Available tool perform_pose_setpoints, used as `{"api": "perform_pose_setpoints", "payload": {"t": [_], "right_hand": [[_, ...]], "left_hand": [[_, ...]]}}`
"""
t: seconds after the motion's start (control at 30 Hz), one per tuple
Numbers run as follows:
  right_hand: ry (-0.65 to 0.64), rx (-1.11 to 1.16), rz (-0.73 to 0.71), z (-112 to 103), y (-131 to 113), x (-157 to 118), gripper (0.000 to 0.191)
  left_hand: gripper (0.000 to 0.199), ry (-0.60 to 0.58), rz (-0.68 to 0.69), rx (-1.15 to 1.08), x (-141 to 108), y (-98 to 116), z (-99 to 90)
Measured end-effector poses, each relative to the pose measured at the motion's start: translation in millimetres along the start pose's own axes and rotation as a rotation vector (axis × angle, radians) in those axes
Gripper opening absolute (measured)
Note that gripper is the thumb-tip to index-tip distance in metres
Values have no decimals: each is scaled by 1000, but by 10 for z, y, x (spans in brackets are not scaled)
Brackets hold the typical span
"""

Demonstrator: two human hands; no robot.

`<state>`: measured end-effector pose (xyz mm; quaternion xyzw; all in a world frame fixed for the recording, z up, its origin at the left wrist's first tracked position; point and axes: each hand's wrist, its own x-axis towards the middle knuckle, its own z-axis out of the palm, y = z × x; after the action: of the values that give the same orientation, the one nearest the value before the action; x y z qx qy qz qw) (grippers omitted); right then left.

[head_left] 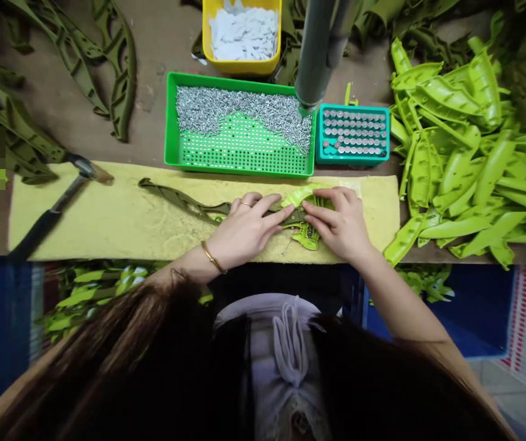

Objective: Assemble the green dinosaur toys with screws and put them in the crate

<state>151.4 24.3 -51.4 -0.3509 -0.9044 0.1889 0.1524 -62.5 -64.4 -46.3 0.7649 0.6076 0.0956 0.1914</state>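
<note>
My left hand [256,225] grips a long, curved olive plastic part [184,199] near its right end, with the fingers stretched over it. A bright lime-green plastic shell [296,197] lies at that same end, partly under the fingers. My right hand [340,222] holds this end from the other side, its thumb and fingers pressed on the joined pieces. Just below the fingertips shows a small lime-green housing [308,237] with metal bits and a thin wire. How the pieces fit together is hidden by my fingers.
A hammer [67,196] lies left on the yellow cloth [106,223]. Beyond stand a green basket of screws [171,122], a teal tray of round metal cells [352,160] and a yellow bin [242,66]. A grey tool [316,61] hangs above. Lime-green shells [469,184] are heaped right.
</note>
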Motion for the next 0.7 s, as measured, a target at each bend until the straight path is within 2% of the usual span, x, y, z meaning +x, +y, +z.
{"api": "perform_pose_setpoints", "payload": {"t": [0.07,0.1,0.13,0.17,0.23,0.27,0.3,0.33,0.4,0.43,0.47,0.57,0.7], "right_hand": [[-18,2,-20,-4,16,0,25],[-19,8,-29,-4,28,-4,25],[-11,20,-37,0,44,-13,26],[8,36,-42,9,62,-25,27],[64,76,-51,42,102,-58,31],[93,92,-56,63,120,-76,34],[117,101,-63,85,134,-94,37],[137,101,-67,106,144,-109,39],[163,83,-69,139,150,-129,42],[169,72,-65,150,148,-135,43],[171,61,-64,157,144,-138,43],[172,16,-80,165,129,-141,43],[189,-32,-101,170,119,-142,38]], "left_hand": [[39,60,-8,1,-71,-25,74],[36,127,-16,-1,-135,-41,110],[33,234,-52,-6,-215,-57,142],[29,394,-131,-13,-308,-74,168],[27,794,-411,-109,-497,-96,188],[29,935,-574,-248,-575,-98,181],[32,989,-717,-461,-631,-93,164],[36,957,-811,-729,-660,-83,140],[41,778,-851,-1243,-642,-61,86],[41,725,-841,-1412,-606,-56,63],[41,726,-838,-1519,-561,-58,44],[40,782,-876,-1654,-444,-103,27],[41,814,-867,-1670,-414,-185,59]]}}
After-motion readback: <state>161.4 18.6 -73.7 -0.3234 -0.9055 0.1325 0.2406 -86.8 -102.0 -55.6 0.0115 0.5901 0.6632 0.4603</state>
